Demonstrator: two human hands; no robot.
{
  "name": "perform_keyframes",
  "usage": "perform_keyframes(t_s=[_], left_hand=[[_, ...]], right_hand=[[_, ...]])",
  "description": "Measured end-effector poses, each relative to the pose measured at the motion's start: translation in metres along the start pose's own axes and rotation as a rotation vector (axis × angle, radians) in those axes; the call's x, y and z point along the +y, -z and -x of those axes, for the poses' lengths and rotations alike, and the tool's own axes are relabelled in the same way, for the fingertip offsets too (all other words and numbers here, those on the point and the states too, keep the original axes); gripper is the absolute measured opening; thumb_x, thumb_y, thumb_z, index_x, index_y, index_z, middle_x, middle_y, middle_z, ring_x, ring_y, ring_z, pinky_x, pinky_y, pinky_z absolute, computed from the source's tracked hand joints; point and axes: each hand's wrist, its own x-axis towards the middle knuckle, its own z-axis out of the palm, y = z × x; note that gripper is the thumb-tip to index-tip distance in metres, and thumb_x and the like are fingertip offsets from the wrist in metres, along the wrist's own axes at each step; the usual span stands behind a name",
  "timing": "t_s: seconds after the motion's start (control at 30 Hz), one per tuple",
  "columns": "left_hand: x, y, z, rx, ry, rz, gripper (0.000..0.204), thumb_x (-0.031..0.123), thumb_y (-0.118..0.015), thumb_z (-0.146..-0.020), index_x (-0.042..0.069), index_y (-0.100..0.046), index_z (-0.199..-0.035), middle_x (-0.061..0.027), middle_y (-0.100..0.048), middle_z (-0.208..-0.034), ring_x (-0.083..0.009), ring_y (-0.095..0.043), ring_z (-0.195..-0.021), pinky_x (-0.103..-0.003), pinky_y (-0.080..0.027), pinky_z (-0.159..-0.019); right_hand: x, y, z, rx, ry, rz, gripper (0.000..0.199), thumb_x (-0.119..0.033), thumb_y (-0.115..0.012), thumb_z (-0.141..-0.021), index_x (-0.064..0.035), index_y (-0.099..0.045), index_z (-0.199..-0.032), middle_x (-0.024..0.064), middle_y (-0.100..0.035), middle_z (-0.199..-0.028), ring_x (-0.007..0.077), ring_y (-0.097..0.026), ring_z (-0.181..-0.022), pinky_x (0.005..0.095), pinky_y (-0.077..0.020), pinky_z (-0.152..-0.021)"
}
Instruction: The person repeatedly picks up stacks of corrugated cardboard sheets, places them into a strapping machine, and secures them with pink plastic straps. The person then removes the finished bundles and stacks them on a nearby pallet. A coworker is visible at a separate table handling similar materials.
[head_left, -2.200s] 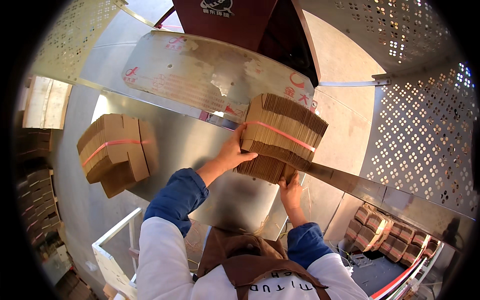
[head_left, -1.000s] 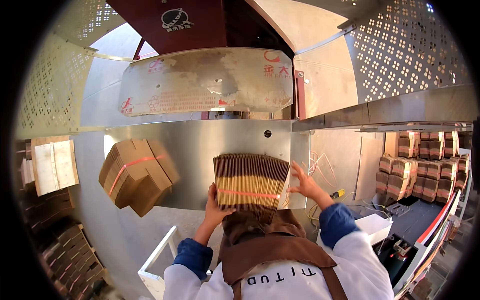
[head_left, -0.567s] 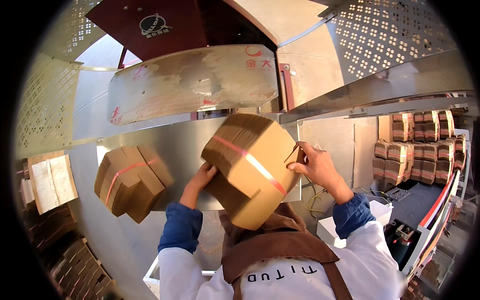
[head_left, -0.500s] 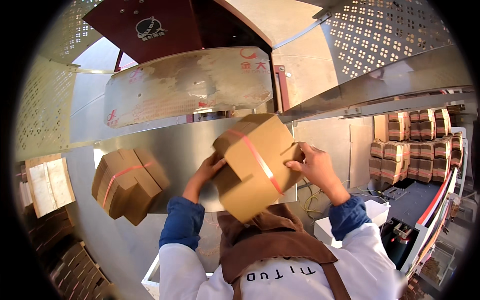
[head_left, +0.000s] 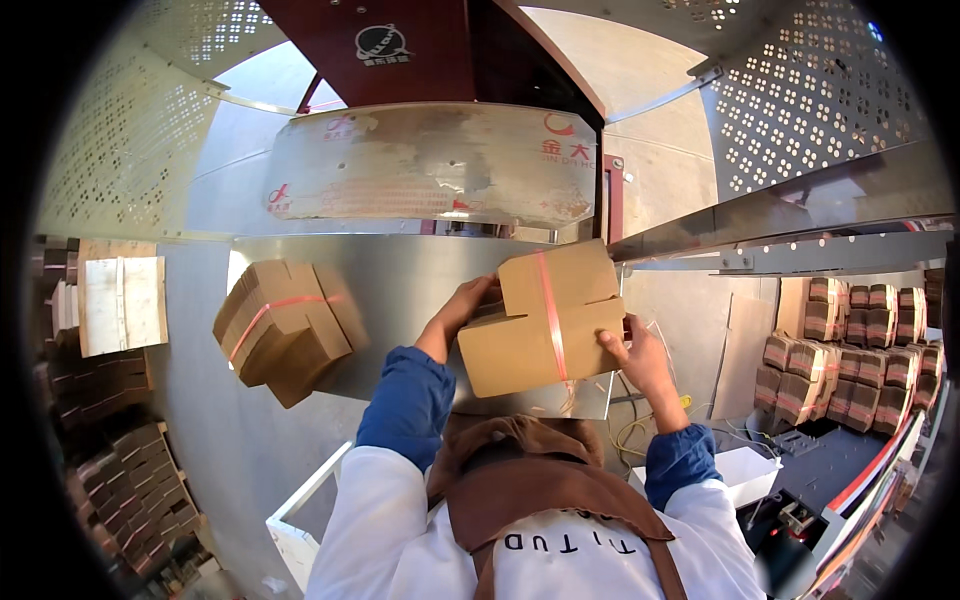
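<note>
A stack of flat brown cardboard blanks [head_left: 510, 345], tied round with a pink strap, lies at the right part of the metal table [head_left: 400, 290] in front of me. My left hand [head_left: 465, 312] grips its left side, fingers partly hidden behind the cardboard. At its right edge my right hand [head_left: 640, 355] has the thumb on top and the fingers round the side. A second strapped cardboard stack [head_left: 285, 325] rests at the table's left end, out of reach of both hands.
Behind the table stands a dark red machine [head_left: 430, 50] with a worn metal plate [head_left: 430, 165]. Strapped bundles [head_left: 850, 350] are piled at the right, more cardboard stacks [head_left: 130, 490] at the lower left. A white box [head_left: 745, 475] stands right of me; perforated panels [head_left: 810, 100] rise around.
The held stack has turned so that its strap runs more upright, and both hands have shifted with it. The whole view has swung slightly. The left stack stays on the table.
</note>
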Motion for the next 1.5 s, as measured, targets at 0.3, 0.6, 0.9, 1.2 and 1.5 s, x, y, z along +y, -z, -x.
perform_keyframes(t_s=[0.3,0.6,0.9,1.2,1.5], left_hand=[[-0.016,0.042,0.022,0.251,-0.484,-0.194,0.043,0.031,-0.056,-0.096,0.0,-0.054,-0.126,-0.0146,-0.065,-0.116,-0.0247,-0.062,-0.108,-0.035,-0.048,-0.093],[-0.037,0.36,0.307,1.446,-0.625,-0.067,0.064,0.041,-0.052,-0.094,-0.002,-0.036,-0.14,-0.0181,-0.041,-0.143,-0.0306,-0.041,-0.131,-0.04,-0.031,-0.109],[-0.074,0.386,0.243,0.509,-0.42,0.804,0.082,0.071,-0.035,-0.09,0.008,-0.037,-0.143,-0.015,-0.045,-0.14,-0.0299,-0.045,-0.128,-0.045,-0.04,-0.104],[-0.123,0.253,0.149,-0.034,-0.153,1.077,0.084,0.072,-0.036,-0.089,0.007,-0.038,-0.142,-0.014,-0.044,-0.141,-0.0311,-0.044,-0.129,-0.045,-0.037,-0.107],[-0.016,0.189,0.232,0.577,-0.439,0.336,0.075,0.041,-0.06,-0.091,0.004,-0.025,-0.146,-0.0103,-0.043,-0.136,-0.02,-0.043,-0.124,-0.032,-0.037,-0.101]], right_hand=[[-0.031,0.006,0.02,0.325,0.083,0.209,0.062,-0.042,-0.06,-0.09,0.0005,-0.046,-0.133,0.0202,-0.059,-0.123,0.0291,-0.057,-0.113,0.0383,-0.0455,-0.092],[-0.283,-0.239,-0.024,-0.264,0.264,-0.509,0.056,-0.039,-0.048,-0.099,0.0001,-0.044,-0.138,0.0173,-0.047,-0.139,0.0254,-0.044,-0.129,0.0337,-0.0322,-0.108],[-0.364,-0.417,-0.107,-0.62,0.004,-0.669,0.074,-0.063,-0.039,-0.093,-0.0113,-0.036,-0.146,0.0149,-0.045,-0.14,0.027,-0.04,-0.13,0.0372,-0.0313,-0.107],[-0.348,-0.222,-0.041,-0.157,1.053,0.593,0.084,-0.064,-0.055,-0.081,-0.0151,-0.035,-0.147,0.0169,-0.028,-0.152,0.0329,-0.025,-0.141,0.0518,-0.0197,-0.112],[-0.265,-0.244,0.0,-0.022,1.041,0.424,0.09,-0.068,-0.058,-0.073,-0.0188,-0.038,-0.145,0.0113,-0.029,-0.153,0.0299,-0.024,-0.142,0.0577,-0.0184,-0.111]])
